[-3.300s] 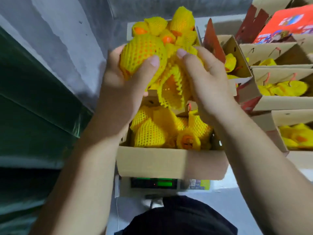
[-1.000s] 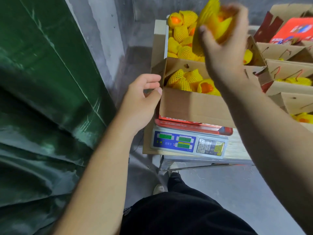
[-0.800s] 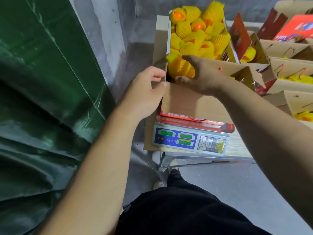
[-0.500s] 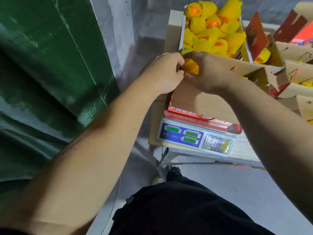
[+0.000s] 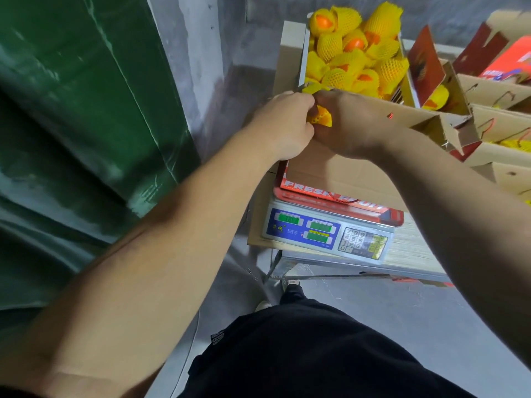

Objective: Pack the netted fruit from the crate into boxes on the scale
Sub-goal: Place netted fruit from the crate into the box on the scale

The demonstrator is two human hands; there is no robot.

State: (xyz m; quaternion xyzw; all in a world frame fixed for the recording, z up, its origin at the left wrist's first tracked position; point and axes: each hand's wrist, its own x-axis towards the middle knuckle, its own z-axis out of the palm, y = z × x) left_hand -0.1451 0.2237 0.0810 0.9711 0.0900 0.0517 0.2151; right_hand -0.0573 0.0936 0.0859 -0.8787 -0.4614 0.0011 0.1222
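Grey concrete wall and floor, with a glossy green tarpaulin hanging alongside, frame a packing bench where a person fills cardboard boxes with fruit. Both hands meet over the near-left corner of the box standing on the electronic scale: the left hand and the right hand curl their fingers around a single netted fruit, of which only a sliver of yellow foam mesh shows between the knuckles. Whether the fingertips pinch the net or cup the fruit itself cannot be told, since they are turned away from the camera.

Just beyond the fingers sits the crate, heaped with more fruit in ribbed yellow sleeves, orange skin showing at the open ends. To the right of the right hand's knuckles stand further open boxes, some already holding yellow bundles.

Each fruit looks round, firm and moderately light; its foam sleeve appears soft, springy and loose at the ends (likely to slide off if tugged). A hold around the fruit's middle, fingers wrapped over the mesh rather than gripping its frilled ends, seems the safest. Below the fingers, the box wall is plain corrugated card, stiff but dentable, with a glossy red printed flap lying on the scale's pan.
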